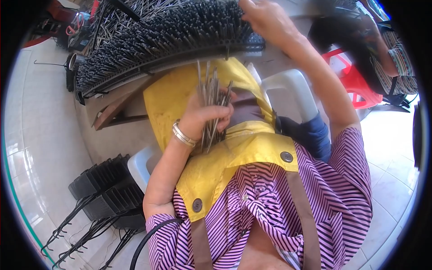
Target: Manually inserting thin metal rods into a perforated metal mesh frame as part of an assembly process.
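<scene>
Though slim, L-hand point(201, 116) rods point(210, 89) metallic

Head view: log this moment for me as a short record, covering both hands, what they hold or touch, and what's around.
left hand: closed around a bundle of thin metal rods, above the yellow apron
right hand: by the right end of the black rack, at the picture's upper edge; grip unclear
rack contents: dark rods, densely packed
lower left: black slotted pieces
upper right: red plastic seat; another person's arm
</scene>
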### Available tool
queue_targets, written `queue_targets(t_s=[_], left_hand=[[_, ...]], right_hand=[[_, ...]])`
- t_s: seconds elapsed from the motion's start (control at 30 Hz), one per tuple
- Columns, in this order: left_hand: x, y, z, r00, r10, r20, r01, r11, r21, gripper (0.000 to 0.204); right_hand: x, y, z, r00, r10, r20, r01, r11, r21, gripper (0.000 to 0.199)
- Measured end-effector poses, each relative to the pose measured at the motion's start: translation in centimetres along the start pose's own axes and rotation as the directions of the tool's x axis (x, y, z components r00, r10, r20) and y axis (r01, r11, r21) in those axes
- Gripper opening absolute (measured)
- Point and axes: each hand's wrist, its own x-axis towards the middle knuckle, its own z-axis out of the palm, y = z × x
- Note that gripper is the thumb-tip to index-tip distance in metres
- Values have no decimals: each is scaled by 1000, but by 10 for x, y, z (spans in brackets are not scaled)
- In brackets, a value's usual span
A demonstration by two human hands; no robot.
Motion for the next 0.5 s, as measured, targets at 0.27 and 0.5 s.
queue_targets(t_s=[0.27, 0.5], left_hand=[[1, 2, 2, 1000, 9, 6, -9, 1000, 1, 32], [-2, -1, 2, 994, 79, -76, -73, 995, 72, 28]], right_hand=[[-34, -54, -5, 958, 236, -163, -154, 902, 404, 19], [-59, -103, -9, 760, 267, 592, -644, 185, 742, 12]])
